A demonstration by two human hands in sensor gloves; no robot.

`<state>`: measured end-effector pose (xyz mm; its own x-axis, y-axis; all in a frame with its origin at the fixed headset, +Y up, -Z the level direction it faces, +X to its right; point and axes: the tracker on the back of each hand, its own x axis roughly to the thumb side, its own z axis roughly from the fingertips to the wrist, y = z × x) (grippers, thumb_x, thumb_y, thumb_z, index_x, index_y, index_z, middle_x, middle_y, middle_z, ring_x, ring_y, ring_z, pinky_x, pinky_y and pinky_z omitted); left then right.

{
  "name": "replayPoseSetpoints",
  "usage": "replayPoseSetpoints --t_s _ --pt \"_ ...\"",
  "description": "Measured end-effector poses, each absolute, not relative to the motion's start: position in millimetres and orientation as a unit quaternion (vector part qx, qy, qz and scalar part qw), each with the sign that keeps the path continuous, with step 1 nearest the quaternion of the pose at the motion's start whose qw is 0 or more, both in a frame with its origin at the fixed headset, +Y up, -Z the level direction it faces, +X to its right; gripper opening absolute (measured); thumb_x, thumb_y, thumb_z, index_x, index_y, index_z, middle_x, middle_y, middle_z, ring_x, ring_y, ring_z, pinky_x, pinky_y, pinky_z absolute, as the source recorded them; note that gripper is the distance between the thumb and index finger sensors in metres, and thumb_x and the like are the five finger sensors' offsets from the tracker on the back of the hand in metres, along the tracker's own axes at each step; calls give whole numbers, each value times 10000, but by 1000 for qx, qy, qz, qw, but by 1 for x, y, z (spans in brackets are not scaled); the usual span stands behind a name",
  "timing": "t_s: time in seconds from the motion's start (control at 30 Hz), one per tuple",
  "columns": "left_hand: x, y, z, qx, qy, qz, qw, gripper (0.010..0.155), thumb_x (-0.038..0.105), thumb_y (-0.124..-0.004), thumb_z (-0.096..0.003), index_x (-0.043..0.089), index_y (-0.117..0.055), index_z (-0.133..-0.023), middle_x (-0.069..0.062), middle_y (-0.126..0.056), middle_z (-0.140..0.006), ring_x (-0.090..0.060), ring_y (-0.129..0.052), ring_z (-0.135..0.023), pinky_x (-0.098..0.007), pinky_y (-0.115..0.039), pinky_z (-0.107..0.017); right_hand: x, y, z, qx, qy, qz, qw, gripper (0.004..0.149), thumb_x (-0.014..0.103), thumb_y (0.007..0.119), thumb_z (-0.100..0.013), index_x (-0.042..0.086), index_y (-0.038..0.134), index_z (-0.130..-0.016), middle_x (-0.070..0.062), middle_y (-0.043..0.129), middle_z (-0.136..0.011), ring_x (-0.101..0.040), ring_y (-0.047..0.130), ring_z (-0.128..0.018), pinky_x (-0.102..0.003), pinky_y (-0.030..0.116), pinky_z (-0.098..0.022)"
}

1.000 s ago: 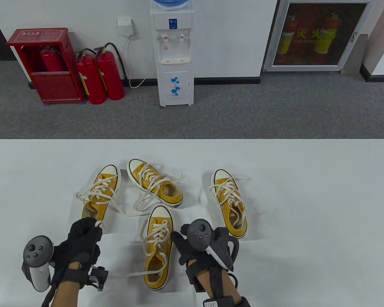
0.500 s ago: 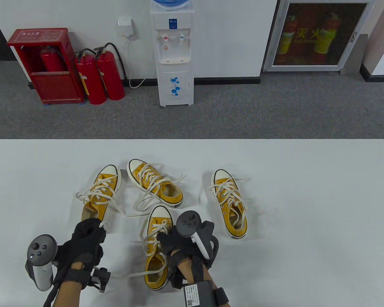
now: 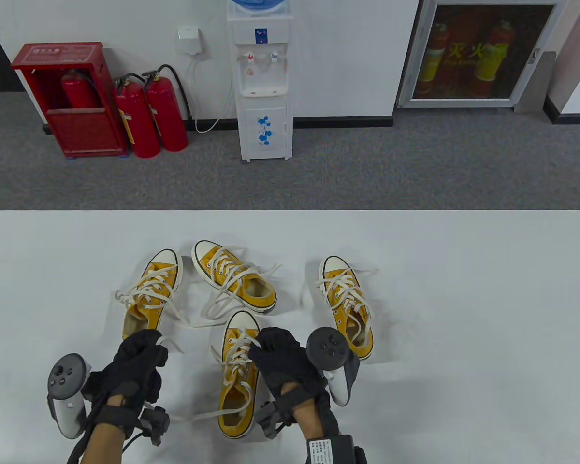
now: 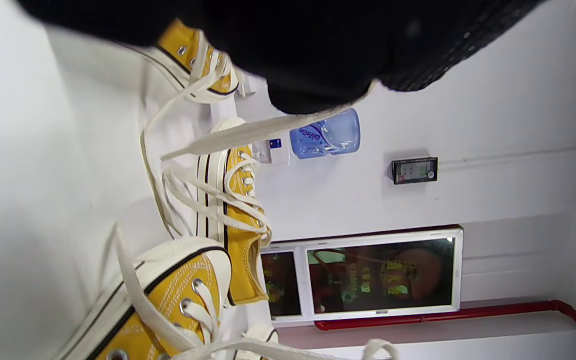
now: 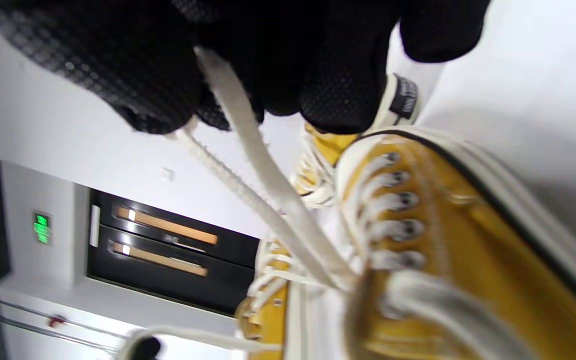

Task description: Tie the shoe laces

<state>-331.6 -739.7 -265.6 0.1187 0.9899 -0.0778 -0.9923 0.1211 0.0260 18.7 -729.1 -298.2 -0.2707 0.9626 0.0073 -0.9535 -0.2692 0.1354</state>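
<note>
Lace (image 5: 268,185) pinched in right grip (image 3: 282,357), above nearest shoe (image 3: 239,382).

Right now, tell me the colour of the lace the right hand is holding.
Cream-white lace; clearest in the right wrist view.

Left hand (image 3: 135,360), right hand (image 3: 282,355): fingers curled.

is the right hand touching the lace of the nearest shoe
Touching. The right wrist view shows the right hand with a white lace pinched between its gloved fingers, the lace running down to the nearest shoe.
</note>
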Motion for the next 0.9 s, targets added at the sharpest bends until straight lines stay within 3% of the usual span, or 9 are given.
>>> replayPoseSetpoints --t_s 0.2,0.47,0.9 --pt "-326 -744 -266 -33 31 692 721 590 453 -792 -495 261 -599 -1018 26 -915 -821 -38 -998 -137 -265 -927 -92 37 -713 -291 63 -17 764 642 398 375 858 -439 228 854 -809 -74 755 -981 -312 908 -800 -635 598 -667" --pt "-315 -743 -267 -50 -3 699 713 634 457 -787 -500 264 -547 -1054 12 -874 -901 -59 -1008 -209 -284 -928 -152 53 -689 -278 109 -83 777 614 394 351 857 -435 264 869 -820 -56 814 -937 -257 964 -687 -609 637 -656" --pt "-265 -731 -263 -101 -134 639 751 749 499 -783 -502 274 -411 -1112 -24 -717 -1054 -113 -996 -376 -332 -905 -280 21 -667 -255 231 -138 845 462 407 373 904 -405 231 932 -785 -43 972 -639 -167 969 -354 -563 717 -591"
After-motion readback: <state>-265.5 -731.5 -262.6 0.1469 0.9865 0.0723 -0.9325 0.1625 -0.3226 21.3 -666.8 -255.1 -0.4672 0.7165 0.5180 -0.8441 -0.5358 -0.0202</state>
